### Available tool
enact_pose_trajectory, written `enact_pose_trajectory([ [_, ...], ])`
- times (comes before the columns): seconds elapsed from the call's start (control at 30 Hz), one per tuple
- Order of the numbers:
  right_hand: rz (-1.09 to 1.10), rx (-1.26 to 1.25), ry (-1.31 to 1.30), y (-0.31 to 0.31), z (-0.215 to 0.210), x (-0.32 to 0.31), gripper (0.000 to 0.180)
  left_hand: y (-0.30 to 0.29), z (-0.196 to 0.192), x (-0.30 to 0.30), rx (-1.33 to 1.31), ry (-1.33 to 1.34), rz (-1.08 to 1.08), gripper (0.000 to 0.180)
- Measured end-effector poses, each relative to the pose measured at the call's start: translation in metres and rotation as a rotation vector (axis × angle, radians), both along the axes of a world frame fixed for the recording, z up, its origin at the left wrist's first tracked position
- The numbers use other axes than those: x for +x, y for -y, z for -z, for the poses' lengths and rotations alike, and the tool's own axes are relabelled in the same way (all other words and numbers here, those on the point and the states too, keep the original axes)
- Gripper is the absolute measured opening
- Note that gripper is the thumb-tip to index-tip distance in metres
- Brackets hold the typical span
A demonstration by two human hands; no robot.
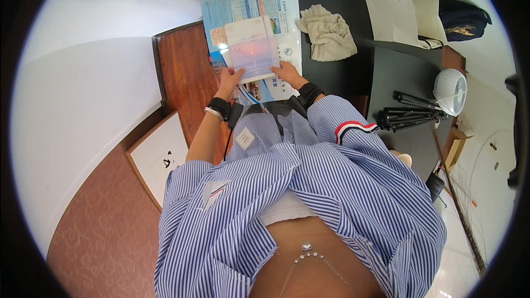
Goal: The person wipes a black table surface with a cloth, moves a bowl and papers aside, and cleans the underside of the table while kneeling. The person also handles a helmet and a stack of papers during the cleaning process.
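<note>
Between my two hands is a notebook (251, 55) with a pale cover, a pink and purple sunset picture and what looks like a clear sleeve. My left hand (229, 81) grips its near left corner, thumb on top and the other fingers mostly hidden below. At the near right corner, my right hand (289, 74) pinches it the same way. The notebook is over a large blue and white printed sheet (218, 6), which covers part of the black tabletop. Dark bands circle both wrists, with a white one added on the left.
Right of the sheet lies a crumpled beige cloth (329, 33). Farther right are a white paper bag (389, 15), a dark pouch (464, 19), a small white fan (450, 91) and folded black tripods (411, 117). A framed white board (163, 154) leans at the left, beside a brown wooden surface (185, 66).
</note>
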State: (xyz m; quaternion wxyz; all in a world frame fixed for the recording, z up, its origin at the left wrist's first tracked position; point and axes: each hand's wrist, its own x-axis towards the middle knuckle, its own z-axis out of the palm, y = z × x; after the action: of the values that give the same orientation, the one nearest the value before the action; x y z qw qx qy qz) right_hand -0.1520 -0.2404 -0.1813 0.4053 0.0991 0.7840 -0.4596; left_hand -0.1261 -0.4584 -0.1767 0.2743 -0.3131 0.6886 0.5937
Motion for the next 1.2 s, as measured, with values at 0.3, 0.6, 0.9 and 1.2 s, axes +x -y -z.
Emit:
enact_pose_trajectory([
  [0.3,0.295,-0.407,0.353,-0.014,-0.042,0.018,0.041,0.014,-0.008,0.012,0.033,0.054,0.124,0.051],
  [0.6,0.245,-0.461,0.427,-0.021,-0.05,0.018,0.044,0.01,-0.044,0.008,0.637,0.199,-0.1,0.049],
  [0.9,0.127,-0.388,0.405,-0.022,-0.061,0.017,0.038,0.003,-0.071,0.012,0.499,0.042,-0.11,0.046],
  [1.2,0.079,0.667,-0.655,-0.121,-0.023,-0.052,0.042,0.045,-0.093,0.04,0.576,-0.108,-0.322,0.04],
])
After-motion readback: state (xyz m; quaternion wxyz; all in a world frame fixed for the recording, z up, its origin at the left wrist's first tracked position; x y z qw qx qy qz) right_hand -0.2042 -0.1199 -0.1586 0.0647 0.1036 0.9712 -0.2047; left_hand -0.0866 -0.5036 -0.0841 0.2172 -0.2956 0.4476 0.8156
